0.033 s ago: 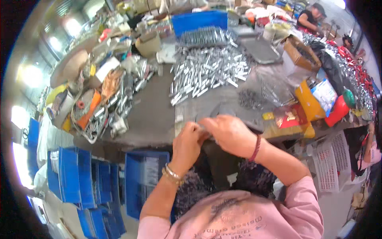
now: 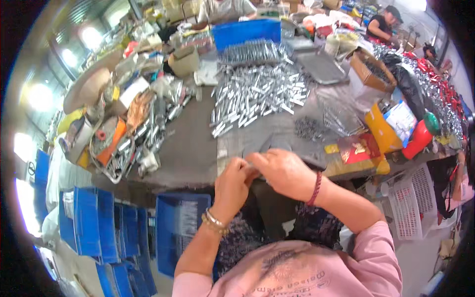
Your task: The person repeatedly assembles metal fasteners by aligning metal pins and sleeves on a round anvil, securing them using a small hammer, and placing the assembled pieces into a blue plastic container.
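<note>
At the table's near edge my left hand and my right hand meet, their fingers curled in against each other. Both are closed in a pinch, and whatever lies between the fingertips is hidden. Beyond them spreads a loose heap of short silver metal tubes. A pile of small dark pieces, perhaps screws or pins, sits to the right of my hands. Just behind the right hand is a dark flat round-edged thing, too blurred to name.
A blue bin stands behind the tubes, a grey tray beside it. Blue crates are stacked lower left; another blue crate is by my left forearm. A cardboard box and red bottle stand right. A person works far right.
The view has shifted very slightly. My hands remain together in nearly the same pose, with no clear change in what they hold.
</note>
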The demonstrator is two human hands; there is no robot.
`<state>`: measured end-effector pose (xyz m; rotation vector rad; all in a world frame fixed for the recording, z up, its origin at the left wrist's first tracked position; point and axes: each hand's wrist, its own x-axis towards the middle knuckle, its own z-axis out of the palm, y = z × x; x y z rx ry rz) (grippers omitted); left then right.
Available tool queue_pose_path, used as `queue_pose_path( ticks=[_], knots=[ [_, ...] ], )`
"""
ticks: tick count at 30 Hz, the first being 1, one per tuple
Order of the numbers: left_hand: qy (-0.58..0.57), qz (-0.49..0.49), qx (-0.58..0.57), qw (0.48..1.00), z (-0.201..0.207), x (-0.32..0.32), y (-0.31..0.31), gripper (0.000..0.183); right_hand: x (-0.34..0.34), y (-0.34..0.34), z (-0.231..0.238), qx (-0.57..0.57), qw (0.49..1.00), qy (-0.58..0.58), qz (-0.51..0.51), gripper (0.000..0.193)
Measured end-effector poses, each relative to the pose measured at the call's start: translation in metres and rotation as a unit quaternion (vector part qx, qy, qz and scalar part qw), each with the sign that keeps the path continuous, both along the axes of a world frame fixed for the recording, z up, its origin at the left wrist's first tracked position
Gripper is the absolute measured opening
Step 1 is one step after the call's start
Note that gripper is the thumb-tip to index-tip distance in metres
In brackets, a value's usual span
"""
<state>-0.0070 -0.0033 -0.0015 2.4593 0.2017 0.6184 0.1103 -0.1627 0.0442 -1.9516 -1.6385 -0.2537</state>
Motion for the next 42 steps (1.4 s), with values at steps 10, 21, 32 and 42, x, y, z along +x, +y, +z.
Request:
queue_pose_path(
  ticks=[10, 21, 32, 42],
  knots=[
    [-0.043, -0.027, 0.051, 0.997, 0.002, 0.000, 0.002, 0.009, 0.000, 0.001, 0.004, -0.005, 0.999, -0.031, -0.006, 0.031],
    [-0.039, -0.018, 0.088, 0.995, 0.002, -0.007, 0.003, 0.021, -0.009, 0.002, 0.007, -0.060, 0.997, -0.043, 0.001, 0.030],
    [-0.048, -0.042, 0.003, 0.998, 0.002, 0.002, 0.005, 0.013, 0.021, -0.037, 0.006, -0.070, 0.975, -0.027, -0.209, 0.049],
    [-0.036, -0.038, -0.028, 0.998, -0.004, 0.001, 0.007, 0.014, -0.001, -0.068, -0.006, 0.067, 0.980, 0.052, -0.180, 0.054]
  ],
)
